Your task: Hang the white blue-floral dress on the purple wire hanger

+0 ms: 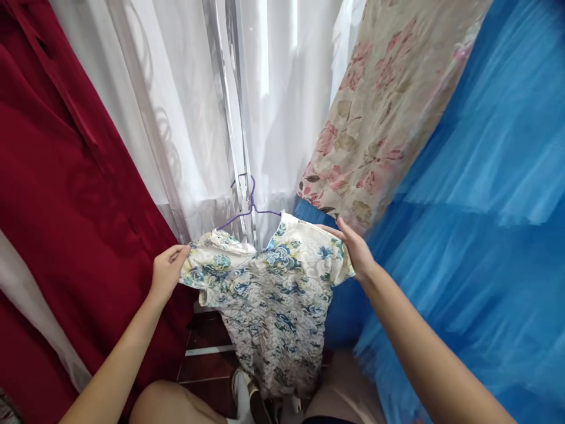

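Observation:
A short-sleeved floral top (273, 300), white with blue, green and yellow flowers, hangs in front of me on a thin purple hanger (252, 206). The hanger's hook is up among pale hanging ribbons. My left hand (170, 268) pinches the edge of the sleeve on the left. On the other side, my right hand (355, 250) grips the right sleeve, thumb along its upper edge and the other fingers partly hidden behind the cloth. Between the two hands the shoulders are spread apart, and the gathered body of the top drops toward my feet.
White curtains (282, 106) hang behind the top. Dark red cloth (75, 194) drapes on the left. To the right hang a beige floral fabric (366, 118) and blue tulle (477, 235). Below are my knee (172, 403), a shoe (256, 403) and a dark red tiled floor (207, 366).

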`<state>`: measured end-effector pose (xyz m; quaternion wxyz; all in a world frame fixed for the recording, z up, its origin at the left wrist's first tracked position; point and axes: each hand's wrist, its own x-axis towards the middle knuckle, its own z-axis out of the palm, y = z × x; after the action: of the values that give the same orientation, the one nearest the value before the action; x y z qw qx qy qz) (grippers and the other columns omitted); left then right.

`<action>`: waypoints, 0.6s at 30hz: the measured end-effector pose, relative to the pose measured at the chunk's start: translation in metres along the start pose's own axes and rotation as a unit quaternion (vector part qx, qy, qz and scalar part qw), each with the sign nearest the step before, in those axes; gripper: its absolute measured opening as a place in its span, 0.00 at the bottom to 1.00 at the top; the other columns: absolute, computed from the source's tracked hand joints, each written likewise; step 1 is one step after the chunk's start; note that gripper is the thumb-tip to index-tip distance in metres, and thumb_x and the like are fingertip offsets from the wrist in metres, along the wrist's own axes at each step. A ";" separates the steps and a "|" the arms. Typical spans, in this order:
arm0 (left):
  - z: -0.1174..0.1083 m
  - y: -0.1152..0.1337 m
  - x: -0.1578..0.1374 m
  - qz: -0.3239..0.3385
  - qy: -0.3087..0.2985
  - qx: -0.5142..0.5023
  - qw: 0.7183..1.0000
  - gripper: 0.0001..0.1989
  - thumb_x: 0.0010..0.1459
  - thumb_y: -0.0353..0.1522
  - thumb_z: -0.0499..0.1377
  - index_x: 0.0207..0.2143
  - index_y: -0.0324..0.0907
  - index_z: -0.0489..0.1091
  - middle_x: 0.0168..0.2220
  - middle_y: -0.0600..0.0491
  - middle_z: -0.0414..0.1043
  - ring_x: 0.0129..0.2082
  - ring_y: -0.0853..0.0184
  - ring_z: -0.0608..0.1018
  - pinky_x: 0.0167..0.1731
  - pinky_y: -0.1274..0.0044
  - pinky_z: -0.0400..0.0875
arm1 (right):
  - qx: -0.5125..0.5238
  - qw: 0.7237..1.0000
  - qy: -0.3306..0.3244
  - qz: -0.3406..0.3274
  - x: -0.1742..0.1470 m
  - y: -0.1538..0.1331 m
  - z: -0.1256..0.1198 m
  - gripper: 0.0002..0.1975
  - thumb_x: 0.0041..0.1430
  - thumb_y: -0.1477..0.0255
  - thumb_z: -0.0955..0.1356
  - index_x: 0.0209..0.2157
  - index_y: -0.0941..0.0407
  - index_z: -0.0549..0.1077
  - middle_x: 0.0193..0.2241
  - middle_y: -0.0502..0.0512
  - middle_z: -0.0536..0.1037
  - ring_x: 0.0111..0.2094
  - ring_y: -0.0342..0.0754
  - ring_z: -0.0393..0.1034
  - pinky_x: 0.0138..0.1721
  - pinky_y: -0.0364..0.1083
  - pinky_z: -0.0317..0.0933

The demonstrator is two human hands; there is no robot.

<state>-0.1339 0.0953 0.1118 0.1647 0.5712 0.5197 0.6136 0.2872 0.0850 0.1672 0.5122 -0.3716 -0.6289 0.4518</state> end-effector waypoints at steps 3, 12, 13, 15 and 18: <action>-0.001 0.013 0.004 -0.006 0.094 -0.061 0.994 0.20 0.55 0.44 0.62 0.43 0.38 0.74 0.37 0.48 0.79 0.33 0.63 0.80 0.34 0.75 0.76 | 0.111 0.993 -0.029 0.042 -0.020 -0.006 0.005 0.23 0.56 0.56 0.70 0.48 0.56 0.76 0.39 0.58 0.82 0.37 0.56 0.79 0.35 0.48 0.70; -0.009 0.111 0.013 0.172 -0.044 0.116 0.977 0.40 0.54 0.40 0.64 0.67 0.52 0.54 0.69 0.49 0.50 0.69 0.45 0.51 0.65 0.53 0.49 | 0.113 0.971 0.210 -0.022 -0.061 -0.021 0.025 0.22 0.55 0.66 0.68 0.52 0.53 0.74 0.40 0.57 0.82 0.36 0.61 0.77 0.33 0.54 0.71; -0.003 0.113 0.005 0.207 -0.042 0.191 0.959 0.45 0.51 0.38 0.67 0.68 0.54 0.52 0.71 0.50 0.44 0.70 0.43 0.45 0.65 0.50 0.43 | 0.101 0.968 0.228 -0.035 -0.076 -0.018 0.027 0.22 0.55 0.65 0.68 0.53 0.51 0.74 0.40 0.56 0.82 0.36 0.61 0.77 0.32 0.53 0.70; 0.018 0.104 -0.015 0.272 -0.037 0.275 0.921 0.49 0.48 0.35 0.69 0.69 0.54 0.49 0.71 0.48 0.43 0.69 0.42 0.44 0.66 0.49 0.35 | 0.083 0.972 0.220 -0.027 -0.112 -0.010 0.036 0.22 0.54 0.64 0.69 0.52 0.48 0.74 0.38 0.56 0.81 0.36 0.61 0.76 0.28 0.51 0.67; 0.055 0.069 -0.042 0.312 -0.059 0.226 0.921 0.35 0.55 0.33 0.63 0.64 0.49 0.57 0.59 0.42 0.63 0.61 0.48 0.64 0.64 0.54 0.51 | 0.097 0.993 0.073 0.010 -0.165 0.009 0.062 0.27 0.46 0.53 0.73 0.49 0.47 0.76 0.33 0.58 0.81 0.36 0.65 0.76 0.29 0.53 0.66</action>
<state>-0.0464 0.0587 0.1363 -0.1377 0.7618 0.4291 0.4653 0.2588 -0.0769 0.1038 0.5862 -0.3581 -0.5391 0.4874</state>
